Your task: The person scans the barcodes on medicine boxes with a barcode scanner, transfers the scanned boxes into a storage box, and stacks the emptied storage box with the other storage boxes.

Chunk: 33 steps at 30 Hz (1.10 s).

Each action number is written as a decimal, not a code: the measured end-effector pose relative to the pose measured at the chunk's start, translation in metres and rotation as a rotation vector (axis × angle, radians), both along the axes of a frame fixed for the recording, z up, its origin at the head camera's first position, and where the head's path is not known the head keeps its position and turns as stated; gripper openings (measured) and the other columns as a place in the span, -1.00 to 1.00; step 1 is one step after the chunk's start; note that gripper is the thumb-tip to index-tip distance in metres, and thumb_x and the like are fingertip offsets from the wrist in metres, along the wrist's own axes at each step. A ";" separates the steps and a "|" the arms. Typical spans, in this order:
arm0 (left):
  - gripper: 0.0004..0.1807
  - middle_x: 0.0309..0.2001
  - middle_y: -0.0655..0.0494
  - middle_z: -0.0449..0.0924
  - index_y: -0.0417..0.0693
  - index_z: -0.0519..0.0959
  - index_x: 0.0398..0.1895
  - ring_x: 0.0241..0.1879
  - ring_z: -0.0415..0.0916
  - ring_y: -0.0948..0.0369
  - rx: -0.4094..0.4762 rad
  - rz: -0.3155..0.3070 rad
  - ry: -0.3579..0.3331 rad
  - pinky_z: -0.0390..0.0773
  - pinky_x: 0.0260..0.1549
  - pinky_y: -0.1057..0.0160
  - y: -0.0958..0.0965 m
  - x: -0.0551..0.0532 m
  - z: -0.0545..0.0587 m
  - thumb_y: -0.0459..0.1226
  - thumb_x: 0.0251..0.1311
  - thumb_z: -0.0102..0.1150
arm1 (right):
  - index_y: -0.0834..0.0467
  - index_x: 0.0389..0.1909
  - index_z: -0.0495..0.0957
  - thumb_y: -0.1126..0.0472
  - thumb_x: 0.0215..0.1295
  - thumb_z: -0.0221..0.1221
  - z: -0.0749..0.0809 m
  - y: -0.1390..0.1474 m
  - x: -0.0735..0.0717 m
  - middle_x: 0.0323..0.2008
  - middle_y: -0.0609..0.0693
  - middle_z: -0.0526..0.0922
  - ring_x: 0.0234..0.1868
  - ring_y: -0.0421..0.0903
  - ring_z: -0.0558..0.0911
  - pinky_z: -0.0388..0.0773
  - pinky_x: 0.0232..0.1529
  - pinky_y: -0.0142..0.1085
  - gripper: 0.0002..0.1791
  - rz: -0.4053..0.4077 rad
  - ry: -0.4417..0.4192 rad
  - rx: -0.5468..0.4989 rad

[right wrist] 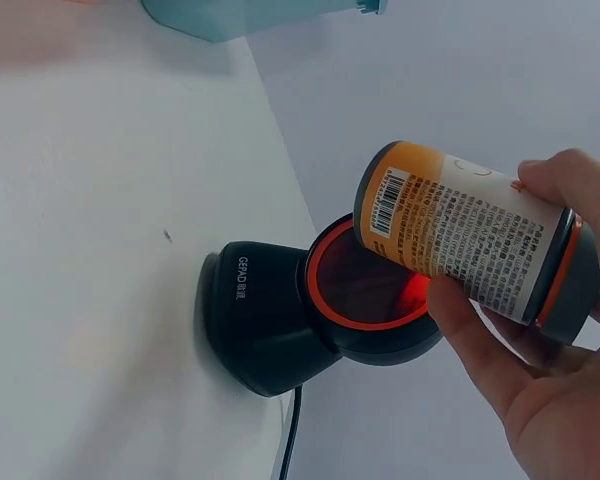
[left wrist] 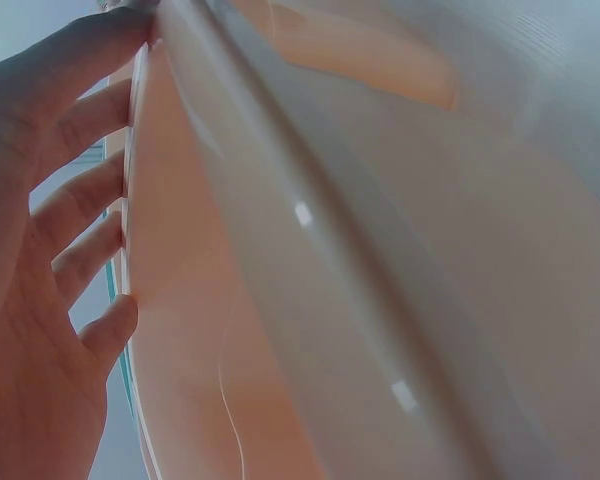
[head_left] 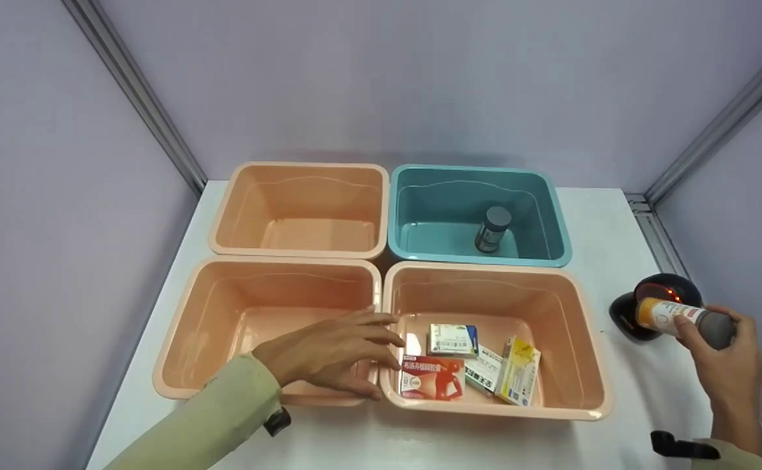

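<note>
My right hand (head_left: 723, 356) grips a pill bottle (right wrist: 460, 230) with an orange and white label and a grey cap. The bottle lies tilted in front of a black barcode scanner (right wrist: 270, 310), whose round window glows red; the printed barcode shows in the right wrist view. My left hand (head_left: 335, 352), fingers spread and relaxed, hovers over the adjoining rims of the two front orange bins and holds nothing. Nearest its fingertips, in the front right bin (head_left: 576, 339), lies a red medicine box (head_left: 433, 377).
Beside the red box lie a white and blue box (head_left: 452, 340), a white and green box (head_left: 483, 370) and a yellow and white box (head_left: 519, 372). A teal bin (head_left: 478, 171) at the back holds a dark bottle (head_left: 493, 228). Two orange bins (head_left: 299, 253) line the left side.
</note>
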<state>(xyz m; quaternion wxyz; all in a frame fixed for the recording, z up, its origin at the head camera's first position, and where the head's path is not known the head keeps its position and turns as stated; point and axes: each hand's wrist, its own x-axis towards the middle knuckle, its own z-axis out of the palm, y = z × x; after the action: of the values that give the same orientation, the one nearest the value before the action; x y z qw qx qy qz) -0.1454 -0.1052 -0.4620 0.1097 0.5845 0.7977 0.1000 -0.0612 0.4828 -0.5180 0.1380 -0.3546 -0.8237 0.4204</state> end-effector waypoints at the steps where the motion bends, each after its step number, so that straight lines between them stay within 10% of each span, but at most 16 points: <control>1: -0.49 0.50 0.20 0.57 0.26 0.73 0.25 0.69 0.22 -0.01 0.001 0.000 -0.003 0.14 0.74 -0.13 0.000 0.000 0.000 0.23 0.35 0.37 | -0.04 0.58 0.32 -0.09 0.46 0.36 0.000 0.000 0.000 0.43 0.16 0.40 -0.03 -0.36 0.43 0.41 -0.29 -0.76 -0.23 -0.007 -0.002 -0.008; 22: -0.49 0.49 0.22 0.57 0.28 0.72 0.25 0.68 0.25 0.00 0.004 0.006 0.015 0.16 0.73 -0.16 0.000 0.001 0.001 0.23 0.34 0.39 | 0.00 0.64 0.28 -0.15 0.46 0.34 0.011 0.005 -0.011 0.31 0.06 0.42 -0.38 -0.55 0.56 0.61 -0.27 -0.76 -0.16 -0.007 0.027 -0.080; 33: -0.49 0.51 0.23 0.55 0.30 0.72 0.27 0.69 0.22 0.01 -0.016 0.014 0.006 0.14 0.74 -0.13 0.000 0.001 0.000 0.23 0.36 0.38 | -0.08 0.66 0.28 -0.12 0.47 0.33 0.014 0.001 -0.012 0.46 0.13 0.37 -0.22 -0.48 0.47 0.59 -0.25 -0.78 -0.18 -0.028 0.024 -0.057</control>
<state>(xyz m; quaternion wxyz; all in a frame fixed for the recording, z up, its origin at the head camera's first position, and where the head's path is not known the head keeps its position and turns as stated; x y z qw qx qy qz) -0.1440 -0.1048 -0.4621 0.1114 0.5783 0.8029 0.0924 -0.0736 0.4840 -0.5041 0.1437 -0.3646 -0.8048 0.4459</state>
